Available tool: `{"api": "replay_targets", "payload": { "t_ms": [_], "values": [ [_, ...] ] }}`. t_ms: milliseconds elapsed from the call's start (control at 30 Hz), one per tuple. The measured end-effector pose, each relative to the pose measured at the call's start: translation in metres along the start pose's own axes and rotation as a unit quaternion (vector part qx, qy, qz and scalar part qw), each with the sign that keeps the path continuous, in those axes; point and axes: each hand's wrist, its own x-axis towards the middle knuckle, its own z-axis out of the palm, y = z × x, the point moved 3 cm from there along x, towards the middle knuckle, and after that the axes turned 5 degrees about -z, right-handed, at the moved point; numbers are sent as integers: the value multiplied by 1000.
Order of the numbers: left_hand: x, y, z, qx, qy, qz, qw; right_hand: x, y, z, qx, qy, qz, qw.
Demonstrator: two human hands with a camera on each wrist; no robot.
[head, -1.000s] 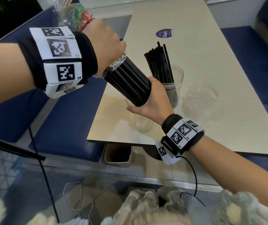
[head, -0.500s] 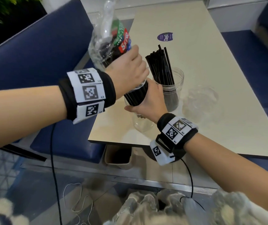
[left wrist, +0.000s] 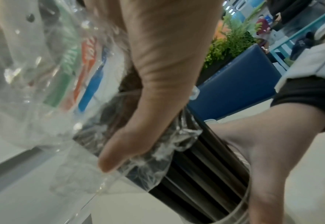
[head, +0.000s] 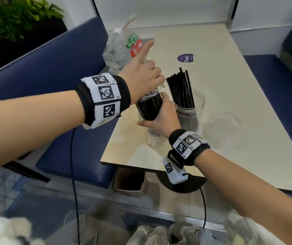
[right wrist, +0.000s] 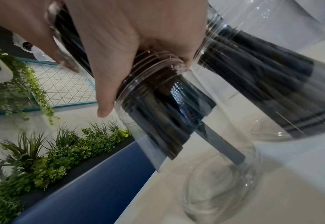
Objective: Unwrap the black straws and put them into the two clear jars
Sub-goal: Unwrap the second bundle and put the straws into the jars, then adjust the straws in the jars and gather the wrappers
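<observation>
A bundle of black straws (head: 148,108) stands upright in the mouth of the near clear jar (head: 154,140), its lower ends inside the jar (right wrist: 205,144). My right hand (head: 161,117) grips the bundle at the jar's rim. My left hand (head: 147,76) grips the clear plastic wrapper (head: 122,50), which has a green and red label and still covers the bundle's top (left wrist: 158,151). The wrapper's loose part rises above my left hand. The second clear jar (head: 189,110) stands just to the right and holds several black straws.
The jars stand near the cream table's (head: 230,85) left front corner. A crumpled clear wrapper (head: 224,124) lies right of the jars. A purple sticker (head: 186,58) is farther back. A blue bench (head: 62,68) runs along the left, and a bin (head: 129,181) sits under the table.
The bundle went from tilted above the near jar to upright in its mouth. My left hand slid the wrapper up the bundle, so the loose wrapper now stands above it.
</observation>
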Motion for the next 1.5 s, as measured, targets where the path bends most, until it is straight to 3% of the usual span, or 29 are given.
{"api": "replay_targets", "payload": {
  "t_ms": [167, 467, 600, 733, 967, 1133, 1267, 1367, 1433, 1500],
  "values": [
    [-4, -10, 4, -92, -18, -78, 993, 3, -3, 1, -34, -8, -20, 999],
    [-3, -45, 24, -182, 0, -137, 974, 8, 4, 2, -6, -16, -3, 1000],
    [-10, -45, 35, -297, -9, -200, 934, 12, 4, 3, 33, 6, -12, 999],
    [-23, -49, 48, -403, -55, -288, 867, 15, 7, 8, 45, 14, 5, 999],
    [-69, -37, 61, -540, -104, -411, 727, 9, 4, 1, 16, 33, -44, 998],
    [-100, -21, 63, -654, -64, -440, 612, -11, -10, -17, -6, 39, -92, 995],
    [-117, -9, 53, -778, 19, -424, 464, -34, -23, -38, 66, 49, -115, 990],
    [-118, 2, 38, -863, 59, -379, 329, -51, -26, -51, 145, -40, -116, 982],
    [-112, 15, 29, -910, 55, -337, 236, -65, -28, -59, 194, -111, -123, 967],
    [-100, 35, 21, -937, 21, -308, 162, -78, -25, -68, 232, -116, -149, 954]
  ]
}}
